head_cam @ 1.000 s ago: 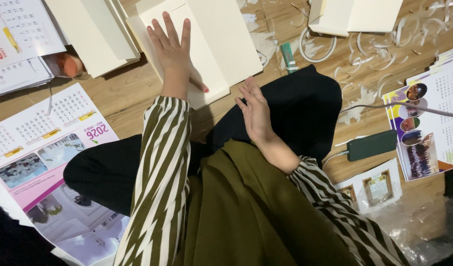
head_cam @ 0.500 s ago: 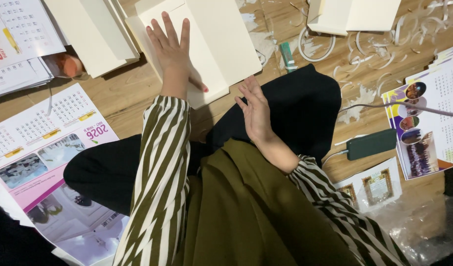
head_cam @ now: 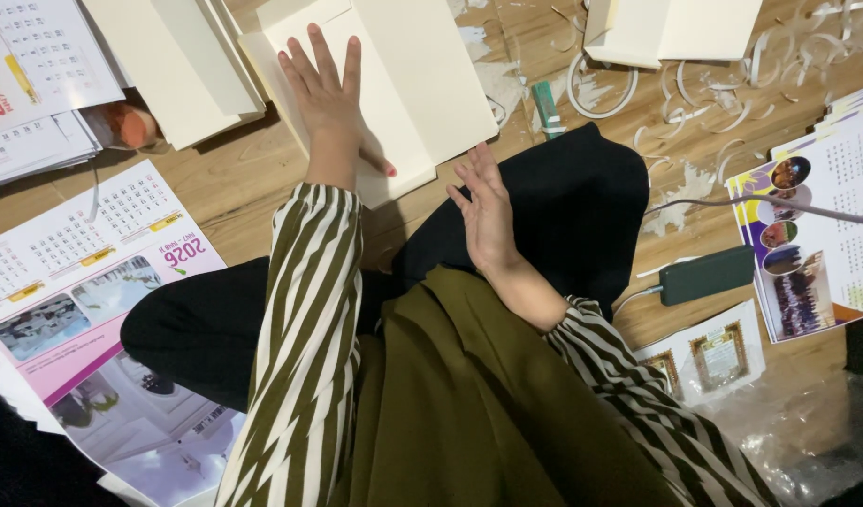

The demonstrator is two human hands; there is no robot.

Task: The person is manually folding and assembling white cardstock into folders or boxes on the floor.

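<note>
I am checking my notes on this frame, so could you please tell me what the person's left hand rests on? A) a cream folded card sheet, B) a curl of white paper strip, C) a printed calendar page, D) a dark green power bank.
A: the left hand lies flat, fingers spread, on the cream folded card sheet, while the right hand holds nothing.

I see printed calendar sheets [head_cam: 93, 282] lower left, more [head_cam: 37, 84] upper left. Dark power bank [head_cam: 706, 275] with cable right, beside colourful brochure [head_cam: 816, 225]. Pale curled strips [head_cam: 713, 103], perhaps tape backing, litter wooden floor [head_cam: 234, 183].
</note>
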